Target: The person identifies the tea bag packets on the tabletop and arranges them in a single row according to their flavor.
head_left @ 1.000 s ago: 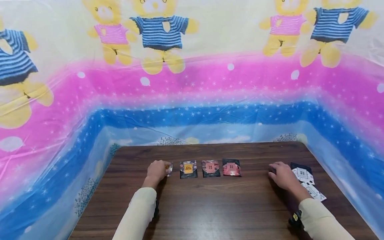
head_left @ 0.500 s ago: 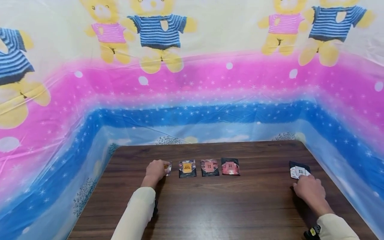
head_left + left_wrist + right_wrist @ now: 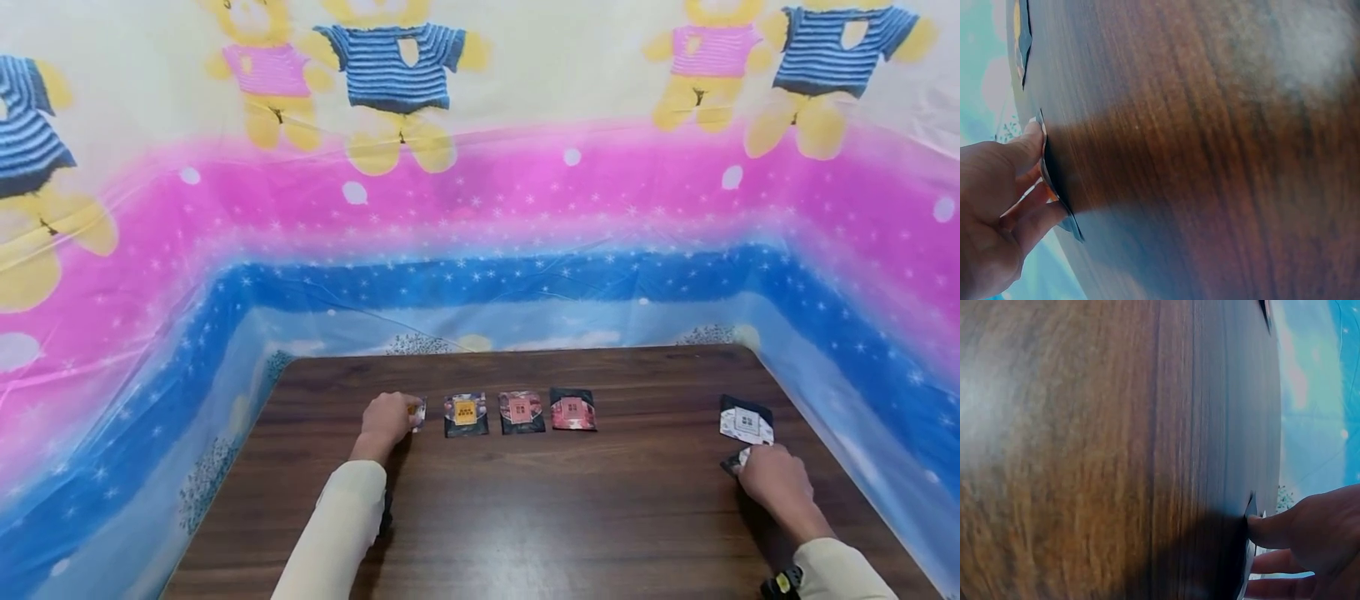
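Note:
At the left end of a row of sachets, my left hand [image 3: 385, 422] holds a sachet [image 3: 1049, 164] by its sides, thumb on one edge and fingertips toward the other. Most of it is hidden under the hand in the head view. To its right lie a yellow-labelled sachet [image 3: 466, 414], a pink-labelled sachet [image 3: 521, 412] and another pink-labelled sachet [image 3: 573, 409]. My right hand [image 3: 777, 482] pinches a black-and-white sachet [image 3: 732, 463], thumb on the near face and fingers behind. Just beyond it lies a white-labelled sachet [image 3: 747, 420].
The brown wooden table [image 3: 525, 517] has its far edge close behind the row. A bear-printed cloth [image 3: 525, 292] surrounds it at the back and both sides. Bare wood lies between the row and the white-labelled sachet.
My right hand has moved right and nearer to me, onto the nearer white-labelled sachet, which it now holds and has shifted left. My left hand has stayed on its sachet.

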Action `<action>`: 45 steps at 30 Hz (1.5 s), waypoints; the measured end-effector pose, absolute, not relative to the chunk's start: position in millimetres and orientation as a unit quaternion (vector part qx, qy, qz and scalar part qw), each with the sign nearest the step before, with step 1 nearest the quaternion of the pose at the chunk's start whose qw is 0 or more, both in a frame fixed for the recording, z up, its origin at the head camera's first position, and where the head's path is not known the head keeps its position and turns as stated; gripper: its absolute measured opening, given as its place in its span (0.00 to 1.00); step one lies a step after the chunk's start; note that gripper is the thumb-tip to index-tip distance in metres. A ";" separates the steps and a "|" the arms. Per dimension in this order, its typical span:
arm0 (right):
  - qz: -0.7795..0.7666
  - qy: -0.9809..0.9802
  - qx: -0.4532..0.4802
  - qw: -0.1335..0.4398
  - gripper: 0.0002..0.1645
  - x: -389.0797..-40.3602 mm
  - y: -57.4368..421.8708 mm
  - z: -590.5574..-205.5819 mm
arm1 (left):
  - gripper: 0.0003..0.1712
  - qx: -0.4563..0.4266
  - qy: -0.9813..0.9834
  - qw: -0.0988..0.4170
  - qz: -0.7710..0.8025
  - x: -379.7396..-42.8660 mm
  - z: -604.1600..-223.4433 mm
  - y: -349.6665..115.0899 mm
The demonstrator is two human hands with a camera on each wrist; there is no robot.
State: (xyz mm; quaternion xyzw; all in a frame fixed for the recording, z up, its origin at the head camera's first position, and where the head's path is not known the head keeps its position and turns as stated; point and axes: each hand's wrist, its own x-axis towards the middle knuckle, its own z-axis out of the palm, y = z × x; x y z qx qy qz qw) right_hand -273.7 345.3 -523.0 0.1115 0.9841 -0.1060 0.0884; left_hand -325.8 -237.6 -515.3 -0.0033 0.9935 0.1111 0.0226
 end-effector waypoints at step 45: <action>-0.118 0.991 -0.069 -0.007 0.23 -292.9 309.4 -533.9 | 0.21 -0.015 0.994 0.017 0.104 -324.9 -513.9 -234.2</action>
